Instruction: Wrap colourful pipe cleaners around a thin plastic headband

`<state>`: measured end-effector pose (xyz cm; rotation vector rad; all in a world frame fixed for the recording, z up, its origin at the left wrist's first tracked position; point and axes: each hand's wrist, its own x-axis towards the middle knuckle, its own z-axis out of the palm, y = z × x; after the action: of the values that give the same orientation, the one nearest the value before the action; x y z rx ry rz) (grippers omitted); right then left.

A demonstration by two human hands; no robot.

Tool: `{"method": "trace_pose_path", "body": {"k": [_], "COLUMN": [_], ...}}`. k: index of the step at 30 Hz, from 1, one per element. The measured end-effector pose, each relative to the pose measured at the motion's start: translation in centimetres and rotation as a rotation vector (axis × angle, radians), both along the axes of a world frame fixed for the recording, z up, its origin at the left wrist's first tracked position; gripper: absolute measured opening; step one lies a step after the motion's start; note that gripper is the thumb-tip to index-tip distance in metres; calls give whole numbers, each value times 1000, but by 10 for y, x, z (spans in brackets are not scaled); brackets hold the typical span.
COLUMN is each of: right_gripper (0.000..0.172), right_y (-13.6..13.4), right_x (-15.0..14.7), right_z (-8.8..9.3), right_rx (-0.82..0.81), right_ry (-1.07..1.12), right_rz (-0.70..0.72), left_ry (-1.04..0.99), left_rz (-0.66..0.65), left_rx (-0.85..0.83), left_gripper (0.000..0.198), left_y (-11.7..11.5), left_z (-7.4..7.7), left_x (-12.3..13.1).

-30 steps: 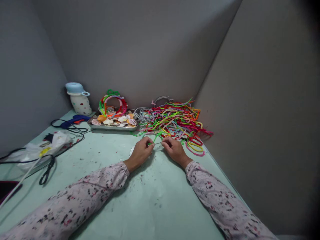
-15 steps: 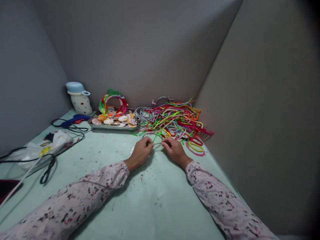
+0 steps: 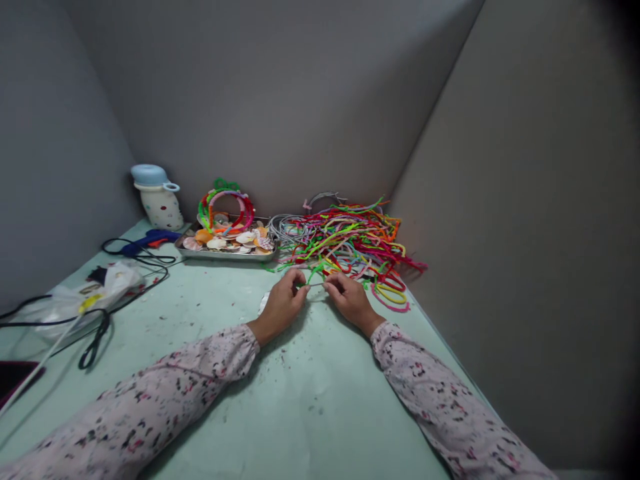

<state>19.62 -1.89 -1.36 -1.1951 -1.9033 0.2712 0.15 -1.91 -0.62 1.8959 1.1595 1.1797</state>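
Note:
A thin grey wire hoop (image 3: 317,285) spans the gap between my two hands; its full outline is partly hidden. My left hand (image 3: 286,300) pinches it between thumb and forefinger, with its forefinger arched up. A green pipe cleaner (image 3: 315,272) shows at the hoop close to the left fingertips. On the other side, my right hand (image 3: 350,301) is closed on the wire with thumb and forefinger. Just beyond both hands lies a heap of many-coloured pipe cleaners (image 3: 345,233). Grey wire hoops (image 3: 290,229) are stacked at its left side.
Seashells fill a metal tray (image 3: 227,255), with colourful wrapped rings (image 3: 226,210) on top. Left of it are a blue glue gun (image 3: 150,241), a bottle (image 3: 160,200), black cable (image 3: 103,337) and a plastic bag (image 3: 113,285). A wall (image 3: 500,233) borders the right.
My left forefinger has lifted and arched away from the thumb a little, while the thumb stays at the wire. My right hand has hardly moved.

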Motion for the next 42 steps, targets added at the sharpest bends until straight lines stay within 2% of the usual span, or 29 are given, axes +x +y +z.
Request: {"method": "trace_pose_path", "body": {"k": [13, 42], "right_gripper": [13, 14], "right_y": [1, 2], "right_x": [0, 1], "right_z": [0, -3], "right_rx": [10, 5], "right_ry": [9, 11], "right_rz": [-6, -5], "left_ry": [-37, -17], "left_rz": [-39, -1], "left_rx": [67, -2], "left_gripper": [12, 17], "left_y": [3, 2], "left_z": [-4, -1], "left_x": [1, 1]}}
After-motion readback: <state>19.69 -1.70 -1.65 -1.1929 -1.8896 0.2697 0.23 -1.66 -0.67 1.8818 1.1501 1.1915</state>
